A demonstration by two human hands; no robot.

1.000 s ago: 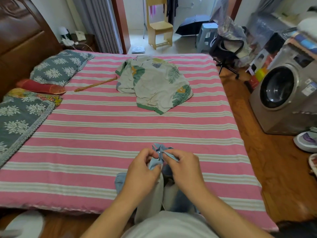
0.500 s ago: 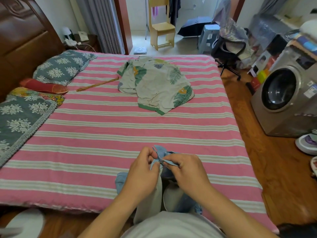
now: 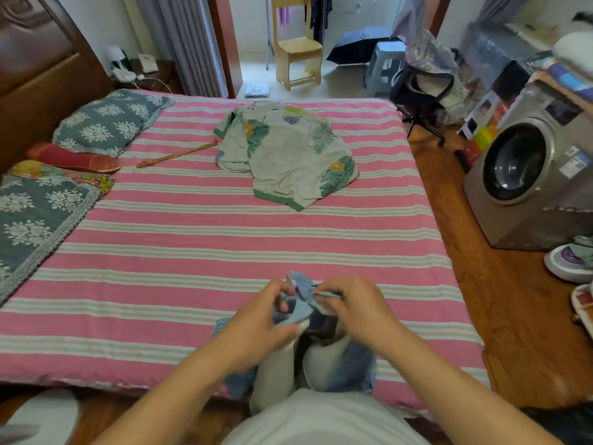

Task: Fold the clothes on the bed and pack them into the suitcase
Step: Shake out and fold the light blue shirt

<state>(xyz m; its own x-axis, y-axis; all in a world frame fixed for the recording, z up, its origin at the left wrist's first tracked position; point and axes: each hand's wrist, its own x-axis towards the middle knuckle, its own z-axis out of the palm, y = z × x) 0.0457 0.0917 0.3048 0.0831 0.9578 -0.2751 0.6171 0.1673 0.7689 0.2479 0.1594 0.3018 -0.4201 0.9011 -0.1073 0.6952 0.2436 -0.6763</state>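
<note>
Both hands bunched at the near edge of the bed (image 3: 192,252), close together, fingertips nearly meeting. Left hand (image 3: 256,322) curled round a fold of the blue garment (image 3: 301,303), thumb and fingers pinching pale denim-like cloth. Right hand (image 3: 359,313) likewise clenched on the same garment, pinching a thin edge of it just right of the left fingertips. Between the two grips, a small crumpled peak of light blue cloth standing up past the fingers; a darker inside showing below it. Below the wrists, the rest of the garment hanging over the bed's edge, pale grey-white lining and blue outer panels mixed, creased, not flat. Exact kind of garment hard to tell.

Beyond the fingertips, a wide stretch of pink-and-beige striped sheet, flat. Well beyond the fingers, slightly right of centre, a leaf-print shirt (image 3: 288,155) spread loosely, cream with green leaves and green trim, rumpled, one hem turned toward the hands. Just left of it a thin tan stick (image 3: 176,154) lying slantwise. Far left of the hands, grey floral pillows (image 3: 106,123) and a red bolster (image 3: 73,159) against the dark headboard (image 3: 38,59).

Right of the right hand, the bed's edge dropping to wooden floor (image 3: 500,300); a washing machine (image 3: 529,175) standing there. Past the far edge, a wooden chair (image 3: 298,49) and an office chair (image 3: 420,91).
</note>
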